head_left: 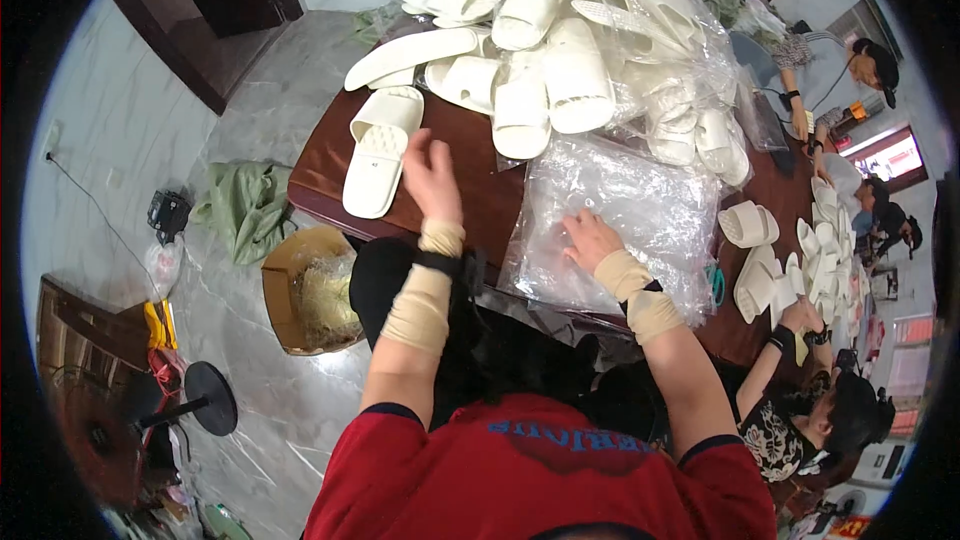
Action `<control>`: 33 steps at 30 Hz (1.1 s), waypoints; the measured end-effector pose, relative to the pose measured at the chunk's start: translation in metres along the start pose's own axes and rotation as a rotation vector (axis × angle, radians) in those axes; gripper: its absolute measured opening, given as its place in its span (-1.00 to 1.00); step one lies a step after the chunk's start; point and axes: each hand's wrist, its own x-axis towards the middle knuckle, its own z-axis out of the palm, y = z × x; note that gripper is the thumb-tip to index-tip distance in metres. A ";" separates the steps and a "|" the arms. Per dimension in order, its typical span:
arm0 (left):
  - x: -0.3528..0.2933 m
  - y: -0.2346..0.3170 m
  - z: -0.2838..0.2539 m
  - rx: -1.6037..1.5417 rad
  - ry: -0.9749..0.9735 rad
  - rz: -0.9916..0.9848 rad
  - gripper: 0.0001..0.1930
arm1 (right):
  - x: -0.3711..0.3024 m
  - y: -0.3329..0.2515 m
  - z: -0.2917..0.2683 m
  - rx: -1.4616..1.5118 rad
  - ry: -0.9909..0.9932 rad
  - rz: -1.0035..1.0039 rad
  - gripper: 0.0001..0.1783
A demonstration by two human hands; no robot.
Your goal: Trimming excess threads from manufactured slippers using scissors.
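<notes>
A white slide slipper (378,165) lies on the dark red-brown table at the left, its toe strap on the far side. My left hand (432,180) is just right of it, slightly blurred, fingers apart and a little bent, with nothing seen in it. My right hand (592,237) rests with spread fingers on a stack of clear plastic bags (640,210) at the table's near edge. Beyond both hands rises a heap of white slippers (545,65), part of it under clear plastic. Beige wraps and dark bands cover both my wrists.
An open cardboard box (285,305) with clear plastic inside stands on the floor at left. Green cloth (243,210) lies behind it. Teal scissors (715,285) lie right of the bags. Co-workers sit along the right side, one handling white slippers (765,285). A fan (105,435) stands lower left.
</notes>
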 end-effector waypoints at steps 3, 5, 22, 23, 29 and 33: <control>0.069 -0.032 -0.032 -0.408 0.062 -0.199 -0.61 | 0.000 -0.008 0.001 0.040 0.013 -0.025 -0.47; 0.082 -0.021 -0.027 -0.523 0.043 -0.464 -0.57 | -0.004 0.003 0.001 0.067 0.026 -0.008 -0.46; -0.011 0.200 -0.076 -0.135 -0.343 0.093 -0.73 | -0.034 0.003 -0.064 0.526 0.815 0.133 -0.17; -0.020 0.209 -0.071 -0.161 -0.389 0.080 -0.73 | -0.037 0.000 -0.077 0.550 0.893 0.086 -0.11; -0.065 0.209 -0.034 -0.204 -0.663 -0.027 -0.79 | -0.065 0.011 -0.073 0.587 0.974 0.126 -0.23; -0.059 0.195 -0.021 0.043 -0.806 0.117 -0.81 | -0.119 0.039 -0.080 0.475 0.932 0.200 -0.49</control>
